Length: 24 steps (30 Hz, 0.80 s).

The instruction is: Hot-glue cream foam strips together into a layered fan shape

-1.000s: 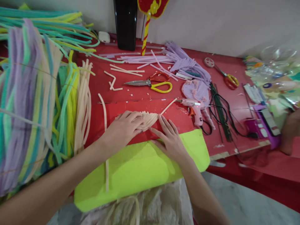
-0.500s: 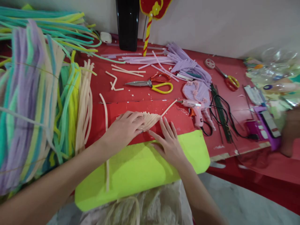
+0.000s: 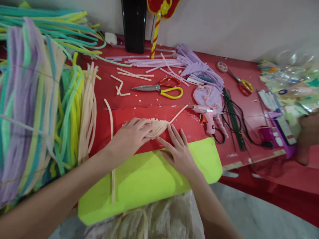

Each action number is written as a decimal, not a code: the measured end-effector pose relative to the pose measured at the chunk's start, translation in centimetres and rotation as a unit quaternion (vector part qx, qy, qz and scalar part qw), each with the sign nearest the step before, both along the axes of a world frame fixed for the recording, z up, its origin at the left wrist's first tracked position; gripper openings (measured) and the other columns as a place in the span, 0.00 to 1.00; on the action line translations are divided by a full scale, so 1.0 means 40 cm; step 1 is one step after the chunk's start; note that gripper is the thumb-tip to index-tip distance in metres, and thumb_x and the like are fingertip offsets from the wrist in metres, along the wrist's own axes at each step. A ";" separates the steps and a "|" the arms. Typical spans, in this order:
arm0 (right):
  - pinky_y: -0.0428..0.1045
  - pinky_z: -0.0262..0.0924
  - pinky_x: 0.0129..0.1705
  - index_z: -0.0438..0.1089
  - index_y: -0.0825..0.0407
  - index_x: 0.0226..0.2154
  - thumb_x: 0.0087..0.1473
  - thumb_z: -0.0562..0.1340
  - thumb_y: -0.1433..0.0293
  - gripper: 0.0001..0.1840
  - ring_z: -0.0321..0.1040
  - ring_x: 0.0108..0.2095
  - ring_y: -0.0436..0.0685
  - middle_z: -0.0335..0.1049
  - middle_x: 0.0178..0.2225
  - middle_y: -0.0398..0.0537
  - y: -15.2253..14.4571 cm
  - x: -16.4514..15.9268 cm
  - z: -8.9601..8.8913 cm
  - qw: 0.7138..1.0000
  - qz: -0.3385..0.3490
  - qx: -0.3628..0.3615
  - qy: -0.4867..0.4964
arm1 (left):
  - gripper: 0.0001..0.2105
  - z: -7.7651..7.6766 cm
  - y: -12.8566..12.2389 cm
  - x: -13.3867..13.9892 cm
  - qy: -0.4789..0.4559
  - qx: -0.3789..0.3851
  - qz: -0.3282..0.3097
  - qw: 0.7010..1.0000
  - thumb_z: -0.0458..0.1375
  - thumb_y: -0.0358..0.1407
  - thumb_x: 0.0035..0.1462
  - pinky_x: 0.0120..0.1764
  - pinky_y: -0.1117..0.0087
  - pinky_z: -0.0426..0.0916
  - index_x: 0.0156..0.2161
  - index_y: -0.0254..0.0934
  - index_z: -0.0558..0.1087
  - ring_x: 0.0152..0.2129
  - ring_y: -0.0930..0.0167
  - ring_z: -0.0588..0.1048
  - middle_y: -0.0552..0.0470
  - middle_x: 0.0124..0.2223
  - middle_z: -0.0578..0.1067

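Note:
A fan-shaped piece of cream pipe cleaners (image 3: 159,127) lies on the red tabletop, a single stem pointing out from its right end. My left hand (image 3: 133,134) rests over its left part, fingers together and pressed down on it. At its right tip my right hand (image 3: 178,151) lies with fingers spread, the fingertips touching the base of the stem. One loose cream pipe cleaner (image 3: 110,119) passes under my left forearm. A yellow-green sheet (image 3: 149,186) sits beneath both wrists at the table's front edge.
Scissors (image 3: 159,88) lie behind my hands. A pink glue gun (image 3: 208,116) stands to the right, near lilac pipe cleaners (image 3: 199,66). Bundled pipe cleaners (image 3: 32,109) fill the left side. Another person's arm (image 3: 305,139) shows at far right.
The view has shifted very slightly. Both hands stay in nearly the same place on the cream piece.

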State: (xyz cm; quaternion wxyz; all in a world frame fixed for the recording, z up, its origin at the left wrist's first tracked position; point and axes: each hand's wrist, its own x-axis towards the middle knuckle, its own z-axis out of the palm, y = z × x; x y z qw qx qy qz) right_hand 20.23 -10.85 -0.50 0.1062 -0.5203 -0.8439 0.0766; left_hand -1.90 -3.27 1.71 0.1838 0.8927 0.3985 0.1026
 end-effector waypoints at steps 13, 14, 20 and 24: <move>0.69 0.42 0.64 0.59 0.43 0.59 0.60 0.58 0.63 0.25 0.34 0.68 0.65 0.30 0.69 0.51 -0.001 0.001 0.003 1.000 0.001 0.000 0.000 | 0.14 -0.002 0.000 0.000 -0.001 -0.002 0.001 1.000 0.54 0.38 0.62 0.51 0.58 0.65 0.52 0.39 0.67 0.50 0.63 0.67 0.47 0.55 0.69; 0.69 0.42 0.64 0.59 0.43 0.60 0.60 0.58 0.63 0.25 0.34 0.68 0.65 0.30 0.69 0.51 -0.001 0.001 0.003 1.000 0.002 0.000 0.000 | 0.14 -0.001 0.000 0.000 0.000 -0.002 0.001 1.000 0.54 0.37 0.62 0.51 0.58 0.65 0.52 0.39 0.67 0.50 0.63 0.67 0.47 0.56 0.69; 0.69 0.41 0.64 0.57 0.42 0.61 0.60 0.58 0.63 0.27 0.34 0.68 0.64 0.29 0.69 0.51 -0.002 0.001 0.000 1.000 0.002 0.004 -0.003 | 0.16 0.002 -0.001 0.000 0.004 -0.002 0.003 1.000 0.55 0.37 0.61 0.52 0.58 0.66 0.54 0.38 0.66 0.50 0.62 0.67 0.47 0.56 0.69; 0.69 0.41 0.64 0.57 0.43 0.61 0.60 0.57 0.63 0.26 0.34 0.68 0.65 0.29 0.69 0.52 -0.002 0.000 0.002 1.000 0.004 0.002 -0.007 | 0.16 0.000 -0.001 0.000 0.007 0.001 0.004 1.000 0.55 0.37 0.61 0.52 0.58 0.66 0.53 0.38 0.67 0.50 0.62 0.67 0.47 0.56 0.69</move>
